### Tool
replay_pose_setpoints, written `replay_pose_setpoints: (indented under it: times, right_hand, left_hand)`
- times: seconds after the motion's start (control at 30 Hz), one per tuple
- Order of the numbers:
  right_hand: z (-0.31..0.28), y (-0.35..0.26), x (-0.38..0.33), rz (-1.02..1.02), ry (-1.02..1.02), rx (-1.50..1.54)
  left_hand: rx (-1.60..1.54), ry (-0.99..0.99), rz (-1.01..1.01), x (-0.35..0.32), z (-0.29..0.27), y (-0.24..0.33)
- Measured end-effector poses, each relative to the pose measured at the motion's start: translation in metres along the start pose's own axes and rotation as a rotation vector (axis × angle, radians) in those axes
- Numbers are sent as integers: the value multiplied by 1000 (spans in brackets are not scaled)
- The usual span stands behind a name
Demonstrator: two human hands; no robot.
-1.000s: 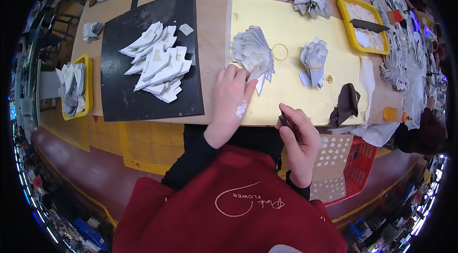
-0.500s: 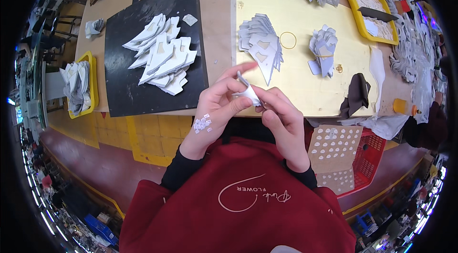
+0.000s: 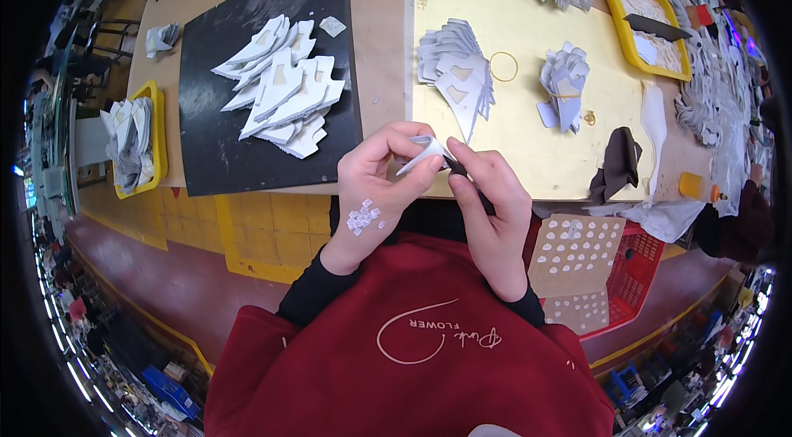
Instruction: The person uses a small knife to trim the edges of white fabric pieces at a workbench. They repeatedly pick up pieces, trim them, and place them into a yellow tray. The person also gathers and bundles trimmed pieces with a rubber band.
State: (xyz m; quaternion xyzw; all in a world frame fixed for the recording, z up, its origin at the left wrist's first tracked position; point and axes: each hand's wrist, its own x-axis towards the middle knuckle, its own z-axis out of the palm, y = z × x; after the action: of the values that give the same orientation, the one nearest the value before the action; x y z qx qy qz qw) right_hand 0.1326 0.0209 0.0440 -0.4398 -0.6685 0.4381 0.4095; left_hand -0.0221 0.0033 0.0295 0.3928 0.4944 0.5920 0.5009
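Observation:
My left hand (image 3: 367,177) is closed on a folded white shoe-upper piece (image 3: 426,153), pinched between thumb and fingers. A cluster of small white labels (image 3: 360,218) sticks to the back of that hand. My right hand (image 3: 497,202) is closed round a slim dark tool (image 3: 455,166) whose tip meets the piece; its exact kind is hidden by the fingers. Just beyond the hands, a fanned stack of similar white pieces (image 3: 462,82) lies on the pale yellow sheet (image 3: 528,16). More pieces (image 3: 285,95) are heaped on the black board (image 3: 206,148) to the left.
A rubber-banded bundle of pieces (image 3: 565,82), a loose rubber band (image 3: 504,67) and a dark cloth (image 3: 615,166) lie rightward. Yellow trays stand at far right (image 3: 684,66) and left (image 3: 162,148). A red basket (image 3: 635,268) with spotted cardboard (image 3: 577,251) sits below the table edge.
The white piece has turned in my left fingers, and the left index finger has curled in. My right hand has shifted, so more of the dark tool shows.

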Motion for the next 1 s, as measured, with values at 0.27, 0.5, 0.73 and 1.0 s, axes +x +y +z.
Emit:
replay_pose_setpoints:
  times: [0.27, 0.5, 0.73, 1.0]
  right_hand:
    - [4, 4, -3, -26, 32, 51]
    - [-1, 6, -3, 198, -20, 306]
    - [0, 1, -4, 135, -14, 228]
    - [2, 12, -3, 104, 14, 186]
  left_hand:
    - [16, 40, 24, 0, 5, 1]
    - [87, -11, 71, 0, 4, 0]
    - [104, 68, 77, 2, 8, -1]
    - [173, -10, 86, -1, 4, -6]
